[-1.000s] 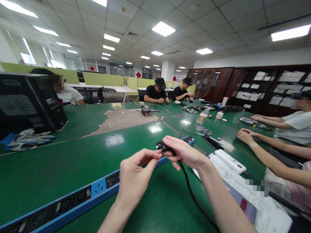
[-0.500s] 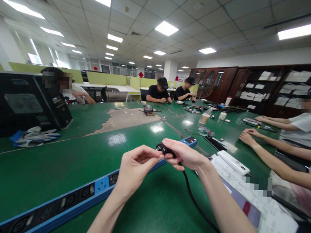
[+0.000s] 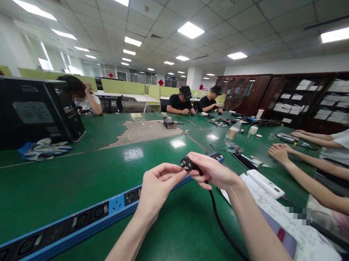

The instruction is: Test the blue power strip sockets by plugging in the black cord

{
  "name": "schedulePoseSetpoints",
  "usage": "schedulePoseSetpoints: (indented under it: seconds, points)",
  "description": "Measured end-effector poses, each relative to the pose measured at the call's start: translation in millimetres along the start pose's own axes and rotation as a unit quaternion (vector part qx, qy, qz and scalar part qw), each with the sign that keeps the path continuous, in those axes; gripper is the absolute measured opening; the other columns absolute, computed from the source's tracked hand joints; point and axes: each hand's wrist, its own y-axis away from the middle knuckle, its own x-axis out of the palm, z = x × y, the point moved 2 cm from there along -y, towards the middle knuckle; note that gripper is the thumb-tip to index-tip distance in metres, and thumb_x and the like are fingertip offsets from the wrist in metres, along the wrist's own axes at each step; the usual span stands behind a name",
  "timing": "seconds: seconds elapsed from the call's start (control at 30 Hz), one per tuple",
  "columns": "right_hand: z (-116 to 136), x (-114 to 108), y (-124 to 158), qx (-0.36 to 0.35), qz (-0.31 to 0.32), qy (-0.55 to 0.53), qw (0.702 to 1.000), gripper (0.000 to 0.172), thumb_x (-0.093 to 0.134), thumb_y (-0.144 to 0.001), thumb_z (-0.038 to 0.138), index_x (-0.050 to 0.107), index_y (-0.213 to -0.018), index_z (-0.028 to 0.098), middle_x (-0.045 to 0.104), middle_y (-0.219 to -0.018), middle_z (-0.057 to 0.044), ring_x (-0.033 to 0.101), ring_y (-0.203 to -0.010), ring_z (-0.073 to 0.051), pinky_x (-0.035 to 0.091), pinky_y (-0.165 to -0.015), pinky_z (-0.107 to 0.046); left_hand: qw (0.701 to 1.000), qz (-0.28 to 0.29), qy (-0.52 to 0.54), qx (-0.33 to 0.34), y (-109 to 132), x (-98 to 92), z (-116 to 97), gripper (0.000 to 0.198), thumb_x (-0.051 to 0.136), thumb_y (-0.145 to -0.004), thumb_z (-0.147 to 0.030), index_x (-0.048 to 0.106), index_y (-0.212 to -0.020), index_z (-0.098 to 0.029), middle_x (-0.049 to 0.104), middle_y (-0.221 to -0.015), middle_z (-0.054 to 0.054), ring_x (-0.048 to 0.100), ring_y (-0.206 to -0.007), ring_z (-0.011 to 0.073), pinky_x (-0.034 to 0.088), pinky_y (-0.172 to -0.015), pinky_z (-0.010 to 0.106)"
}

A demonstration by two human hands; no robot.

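My right hand is closed round the body of a black plug, its metal prongs facing left toward me. A black cable runs down from the plug to the lower right. The thumb and index finger of my left hand pinch at the plug's prongs. Below and behind both hands, a long blue and black power strip lies diagonally on the green table. One of its sockets is bright blue; the others in view are black.
A black computer case and gloves are at the left. At the right lie papers, a white power strip and a phone. Another person's hands rest nearby. Two people in black sit at the far side.
The plug has turned so its prong face shows more toward the camera. The view has shifted slightly. At the left, a seated person has raised a hand to the head.
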Motion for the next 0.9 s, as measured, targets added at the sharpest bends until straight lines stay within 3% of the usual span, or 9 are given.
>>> schedulePoseSetpoints:
  seconds: [0.3,0.5,0.8,0.9]
  points:
    - [-3,-3,0,-0.012,-0.04,0.053,0.998,0.039,0.053,-0.094,0.06,0.047,-0.094,0.022,0.041,-0.072,0.006,0.027,-0.047,-0.004,0.034,-0.034,-0.015,0.99,-0.023,0.081,-0.112,3,5.2,0,0.042,0.09,-0.064,-0.033,0.076,-0.097,-0.011,0.077,-0.097,0.014,0.075,-0.09,0.0252,0.061,-0.085,0.035]
    - [-5,-2,-1,-0.012,-0.061,0.076,0.995,0.039,0.053,-0.093,0.061,0.047,-0.094,0.022,0.042,-0.073,0.006,0.029,-0.048,-0.005,0.034,-0.035,-0.016,0.992,-0.064,0.067,-0.087,2,5.9,7,0.034,0.087,-0.066,-0.032,0.065,-0.085,-0.013,0.075,-0.085,0.008,0.073,-0.077,0.0194,0.059,-0.08,0.033]
    - [-9,-2,-5,-0.004,-0.061,0.089,0.994,0.039,0.052,-0.094,0.06,0.047,-0.096,0.022,0.043,-0.074,0.005,0.031,-0.049,-0.005,0.035,-0.036,-0.016,0.994,-0.066,0.043,-0.076,-1,1.0,22,0.032,0.078,-0.075,-0.031,0.05,-0.077,-0.018,0.067,-0.075,0.0,0.068,-0.074,0.0137,0.051,-0.072,0.023]
    - [-10,-2,-6,-0.001,-0.062,0.095,0.994,0.039,0.051,-0.095,0.06,0.048,-0.096,0.022,0.043,-0.074,0.005,0.032,-0.049,-0.005,0.035,-0.037,-0.016,0.992,-0.065,0.07,-0.086,-2,1.3,24,0.036,0.079,-0.074,-0.029,0.046,-0.072,-0.019,0.063,-0.07,-0.002,0.067,-0.073,0.0127,0.053,-0.076,0.024]
